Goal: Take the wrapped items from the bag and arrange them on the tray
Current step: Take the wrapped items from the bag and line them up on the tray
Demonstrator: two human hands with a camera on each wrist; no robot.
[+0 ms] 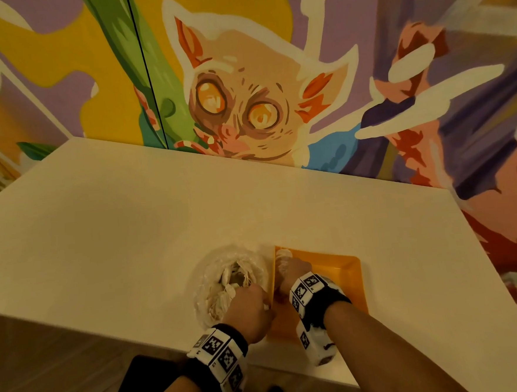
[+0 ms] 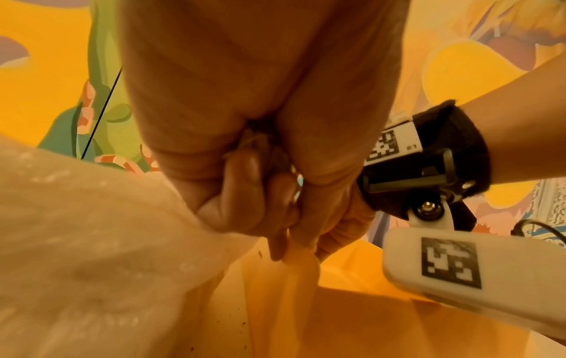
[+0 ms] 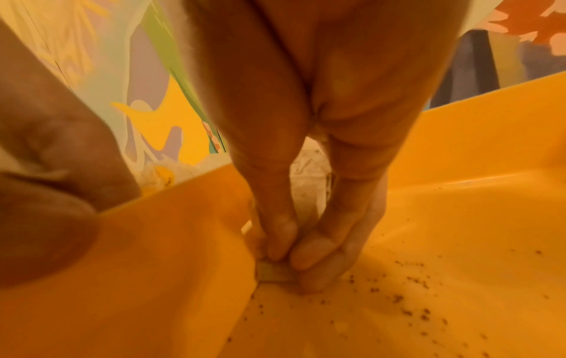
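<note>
Right hand (image 3: 294, 244) pinches a wrapped item (image 3: 272, 271) against the orange tray (image 1: 345, 269) floor at its left wall. Left hand (image 1: 250, 311), nearer the bag (image 1: 208, 279), grips another item, just beside that wall.

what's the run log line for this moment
right hand: pinching wrapped item down by tray left wall | left hand: gripping something at bag rim | items remain in bag

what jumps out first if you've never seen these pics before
The big-eyed painted creature on the mural behind the white table grabs the eye first. Next, the orange tray at the near edge, where the right hand sets down a wrapped item beside the clear bag.
</note>
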